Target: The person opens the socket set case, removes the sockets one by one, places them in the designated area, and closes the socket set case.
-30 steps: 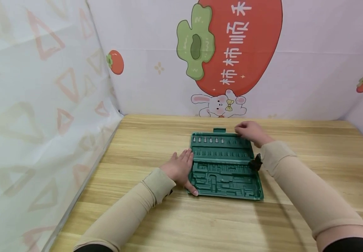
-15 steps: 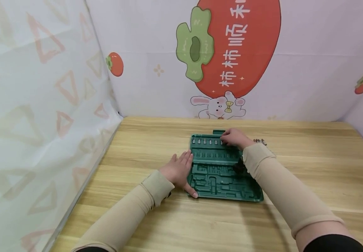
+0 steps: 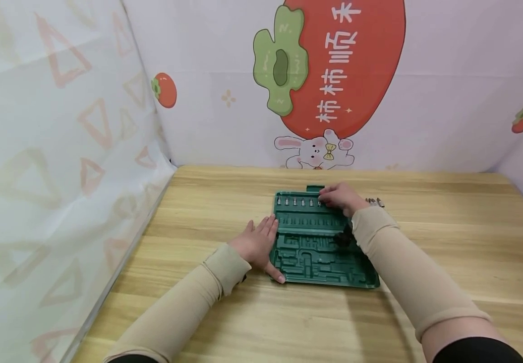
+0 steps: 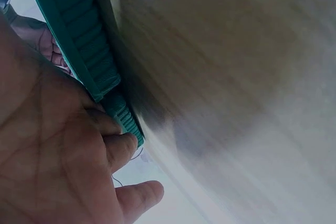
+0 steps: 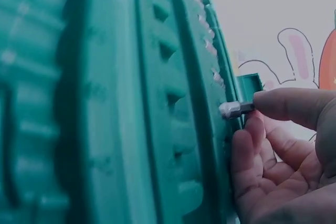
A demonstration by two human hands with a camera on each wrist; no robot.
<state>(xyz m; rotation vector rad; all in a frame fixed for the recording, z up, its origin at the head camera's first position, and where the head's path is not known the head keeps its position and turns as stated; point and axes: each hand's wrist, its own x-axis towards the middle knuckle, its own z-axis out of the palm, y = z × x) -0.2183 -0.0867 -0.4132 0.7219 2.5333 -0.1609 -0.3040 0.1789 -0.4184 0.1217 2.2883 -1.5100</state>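
Green plastic, the case (image 3: pixel 308 259) lies unfolded on the wooden table (image 3: pixel 288 322). The right hand (image 3: pixel 340 195) pinches one bit (image 5: pixel 239 109) between thumb and fingers at its far row; whether the bit is seated, I cannot tell. Left of it, five seated bits (image 3: pixel 295 201) fill slots in that row. The left hand (image 3: pixel 256 246) lies spread against the left edge, thumb at the near corner. Loose bits (image 3: pixel 373 202) lie on the table just right of the case. The right sleeve (image 3: pixel 415 272) and a black device (image 3: pixel 344 237) at that wrist cover part of the case's right side. Behind the table hangs a rabbit print (image 3: pixel 316 151).
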